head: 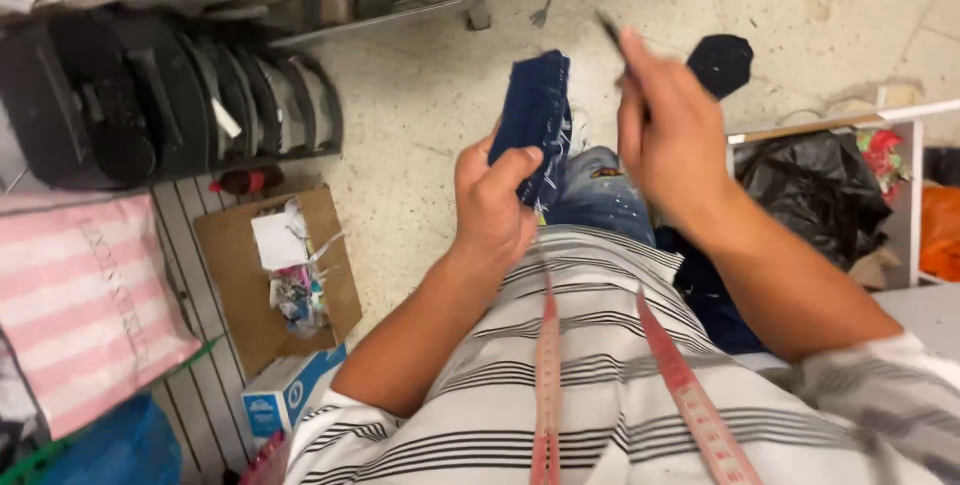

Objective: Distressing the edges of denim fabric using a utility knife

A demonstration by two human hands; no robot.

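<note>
Denim piece (533,120) in left hand (490,205); blue-white box (285,393) lower left.

We wear a short-sleeved white shirt (600,385) crossed by thin dark horizontal stripes, its sleeves ending well above each bare forearm. A red flexible measuring tape (690,395) hangs down our chest below the right hand (670,135). Beyond the left hand (490,205) our faded blue jeans (600,195) show pale paint-like flecks.
</note>
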